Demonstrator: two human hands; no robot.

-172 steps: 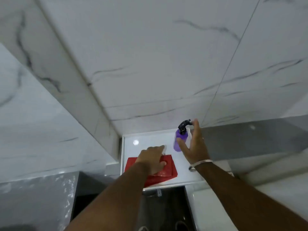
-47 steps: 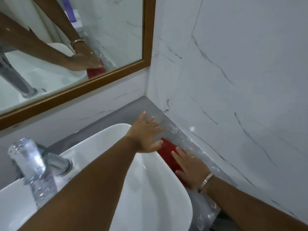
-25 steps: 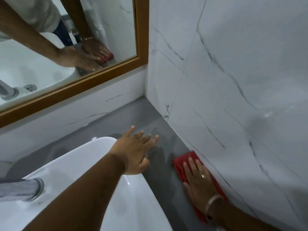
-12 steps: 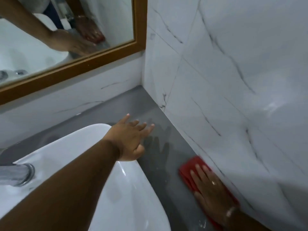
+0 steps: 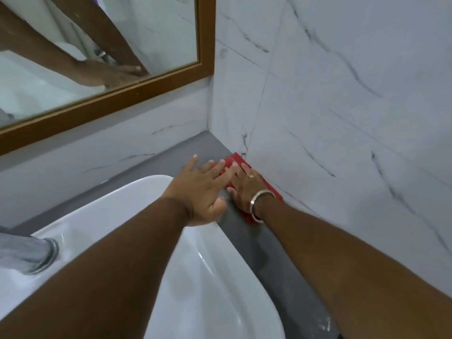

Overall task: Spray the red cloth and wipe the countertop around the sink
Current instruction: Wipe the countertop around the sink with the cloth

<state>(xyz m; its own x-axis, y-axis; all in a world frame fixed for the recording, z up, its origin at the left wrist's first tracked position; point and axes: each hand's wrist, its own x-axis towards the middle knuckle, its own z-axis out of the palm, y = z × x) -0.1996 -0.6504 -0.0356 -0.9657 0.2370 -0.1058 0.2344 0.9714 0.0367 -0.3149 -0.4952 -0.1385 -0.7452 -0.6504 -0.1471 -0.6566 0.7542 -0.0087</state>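
The red cloth [image 5: 235,159] lies flat on the grey countertop [image 5: 203,144], against the marble side wall near the back corner. My right hand [image 5: 244,184] presses flat on it with fingers stretched out; most of the cloth is hidden under the hand. My left hand [image 5: 201,185] rests on the rim of the white sink [image 5: 215,277], fingers spread, its fingertips reaching over the cloth's left edge. The spray bottle is out of sight.
A marble wall [image 5: 342,118] runs close along the right of the narrow counter strip. A wood-framed mirror [image 5: 117,99] hangs above the back wall. A chrome tap [image 5: 27,253] stands at the left of the basin.
My right hand has slid the red cloth along the wall towards the back corner. My left hand stays on the sink rim, now touching the cloth.
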